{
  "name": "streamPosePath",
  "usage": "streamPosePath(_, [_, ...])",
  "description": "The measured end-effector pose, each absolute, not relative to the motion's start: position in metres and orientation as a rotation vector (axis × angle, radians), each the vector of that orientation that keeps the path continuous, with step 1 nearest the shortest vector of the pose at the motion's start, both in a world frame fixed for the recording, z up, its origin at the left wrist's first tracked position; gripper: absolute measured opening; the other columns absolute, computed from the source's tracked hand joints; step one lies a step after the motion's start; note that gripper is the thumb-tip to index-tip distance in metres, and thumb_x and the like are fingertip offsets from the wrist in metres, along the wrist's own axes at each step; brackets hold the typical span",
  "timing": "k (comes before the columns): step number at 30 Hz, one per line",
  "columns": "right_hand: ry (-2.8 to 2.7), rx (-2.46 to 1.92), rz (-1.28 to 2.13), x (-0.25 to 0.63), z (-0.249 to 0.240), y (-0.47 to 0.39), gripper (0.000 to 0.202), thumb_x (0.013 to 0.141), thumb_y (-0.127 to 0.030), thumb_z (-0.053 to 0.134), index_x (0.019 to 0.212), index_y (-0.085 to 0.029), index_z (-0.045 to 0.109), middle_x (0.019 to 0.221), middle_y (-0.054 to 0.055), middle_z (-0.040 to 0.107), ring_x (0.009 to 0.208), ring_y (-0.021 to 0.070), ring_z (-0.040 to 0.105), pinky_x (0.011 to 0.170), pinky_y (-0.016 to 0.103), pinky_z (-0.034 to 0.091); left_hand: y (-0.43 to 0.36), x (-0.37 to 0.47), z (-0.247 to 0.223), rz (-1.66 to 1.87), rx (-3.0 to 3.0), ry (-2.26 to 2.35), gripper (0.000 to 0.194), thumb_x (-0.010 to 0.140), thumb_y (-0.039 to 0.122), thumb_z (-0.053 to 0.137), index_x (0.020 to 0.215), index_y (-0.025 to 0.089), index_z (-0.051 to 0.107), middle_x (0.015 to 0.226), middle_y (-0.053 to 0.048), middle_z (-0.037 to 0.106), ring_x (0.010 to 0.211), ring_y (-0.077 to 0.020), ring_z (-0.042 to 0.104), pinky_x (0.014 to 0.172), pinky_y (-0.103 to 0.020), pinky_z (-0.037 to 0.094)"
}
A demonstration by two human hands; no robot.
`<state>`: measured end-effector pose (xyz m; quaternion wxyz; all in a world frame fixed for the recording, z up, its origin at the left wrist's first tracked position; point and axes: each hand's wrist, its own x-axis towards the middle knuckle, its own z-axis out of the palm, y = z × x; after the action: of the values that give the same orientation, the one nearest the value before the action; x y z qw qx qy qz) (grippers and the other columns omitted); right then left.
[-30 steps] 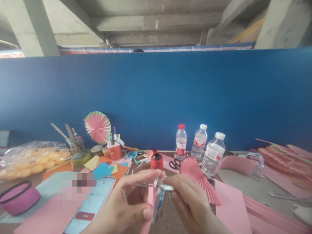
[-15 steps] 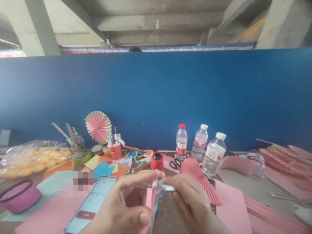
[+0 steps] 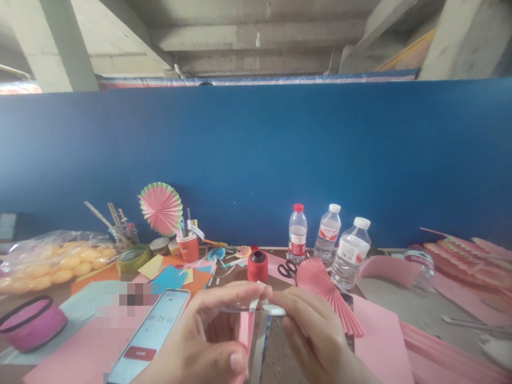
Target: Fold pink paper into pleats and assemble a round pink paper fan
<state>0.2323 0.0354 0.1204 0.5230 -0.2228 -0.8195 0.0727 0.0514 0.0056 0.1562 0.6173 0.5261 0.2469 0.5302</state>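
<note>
In the lower middle, my left hand [image 3: 218,330] is closed around a narrow folded strip of pink paper [image 3: 245,333], which stands on edge with its thumb against it. Its index finger reaches across the top, near a small white strip [image 3: 254,304]. My right hand [image 3: 316,333] meets it from the right, fingers bent together at a glossy white, flattish piece [image 3: 274,310]. Something clear spans the space between the two hands, and I cannot make out its kind. Both fingertips almost touch. Below them hangs a strip with a blue pattern [image 3: 266,333].
A phone [image 3: 152,336] with a timer lies left of my hands. Behind them stand a red thread spool [image 3: 257,265], scissors [image 3: 287,270] and bottles [image 3: 352,250]. A pleated pink fan [image 3: 328,293] is at right, a pink-purple ring-shaped item [image 3: 34,325] at far left.
The glossy white piece has tilted slightly between my fingertips, and the blue-patterned strip below has shifted a little right. Both hands stay almost in place.
</note>
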Motion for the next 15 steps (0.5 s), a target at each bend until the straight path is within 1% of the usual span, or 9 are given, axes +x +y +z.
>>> streamPosePath(2, [-1.955,-0.523,0.149,0.232,0.119,0.036,0.032,0.083,-0.012,0.044,0.113,-0.015,0.055,0.092,0.009,0.065,0.081,0.0158,0.062,0.07,0.025,0.052,0.007,0.05,0.152,1.212,1.234,0.549,0.041,0.058,0.028,0.08,0.097,0.028,0.069,0.099,-0.002,0.068,0.096,-0.0224,0.059,0.086,-0.033,0.045])
streamPosePath(7, [-1.974,-0.589,0.101,0.232,0.121,0.033,0.031,0.085,-0.014,0.044,0.113,-0.016,0.055,0.097,0.009,0.066,0.087,0.0173,0.063,0.074,0.026,0.052,0.01,0.046,0.142,1.222,1.294,0.497,0.044,0.062,0.031,0.077,0.105,0.029,0.065,0.104,-0.003,0.067,0.105,-0.026,0.055,0.088,-0.036,0.043])
streamPosePath(12, [-1.937,-0.531,-0.005,0.23,0.121,0.035,0.029,0.085,-0.016,0.043,0.111,-0.018,0.054,0.09,0.008,0.067,0.079,0.0166,0.064,0.067,0.024,0.053,0.006,0.051,0.151,1.212,1.277,0.513,0.043,0.062,0.029,0.077,0.103,0.028,0.066,0.106,-0.003,0.067,0.105,-0.0255,0.055,0.093,-0.038,0.04])
streamPosePath(15, [-1.907,-0.537,-0.046,0.228,0.117,0.037,0.026,0.084,-0.017,0.044,0.109,-0.02,0.053,0.087,0.007,0.066,0.077,0.0175,0.064,0.064,0.025,0.053,0.004,0.053,0.158,1.156,1.276,0.582,0.049,0.056,0.028,0.08,0.103,0.031,0.066,0.102,-0.004,0.067,0.1,-0.0277,0.057,0.086,-0.038,0.045])
